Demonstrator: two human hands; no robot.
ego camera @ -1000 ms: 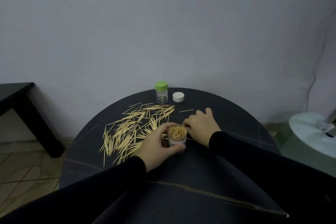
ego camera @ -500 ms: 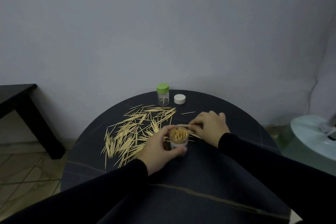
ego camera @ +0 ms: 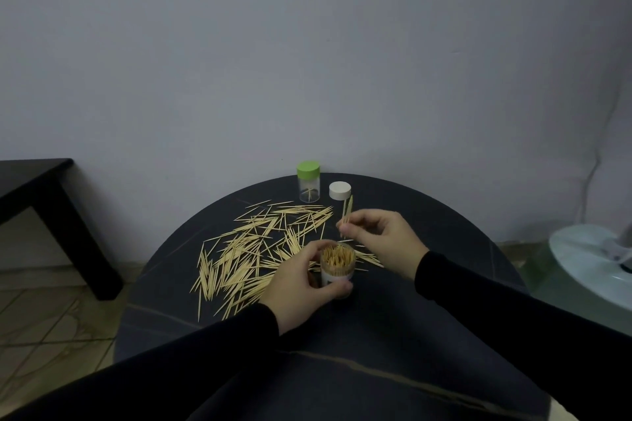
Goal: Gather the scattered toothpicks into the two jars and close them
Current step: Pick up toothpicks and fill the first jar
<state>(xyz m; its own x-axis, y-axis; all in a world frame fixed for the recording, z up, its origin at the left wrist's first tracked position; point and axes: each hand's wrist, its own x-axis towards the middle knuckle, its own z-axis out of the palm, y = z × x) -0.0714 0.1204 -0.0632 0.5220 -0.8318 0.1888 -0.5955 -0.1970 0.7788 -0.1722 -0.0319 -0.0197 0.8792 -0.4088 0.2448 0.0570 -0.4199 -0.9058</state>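
An open clear jar [ego camera: 337, 271] packed with upright toothpicks stands on the round dark table [ego camera: 393, 328]. My left hand [ego camera: 301, 287] grips its side. Just behind and above the jar, my right hand [ego camera: 379, 237] pinches a few toothpicks [ego camera: 347, 212] that point upward. Many loose toothpicks [ego camera: 260, 249] lie scattered on the table left of the jar, and a few more lie to its right under my right hand. At the far edge a second clear jar [ego camera: 308, 183] wears a green lid and looks nearly empty. A white lid [ego camera: 340, 190] lies beside it.
A black side table [ego camera: 37, 191] stands to the left, over a tiled floor. A pale round fan base [ego camera: 591, 253] sits low on the right. A plain wall rises right behind the round table.
My right hand has lifted off the table with a few toothpicks pinched upright. My left hand has stayed on the filled jar.
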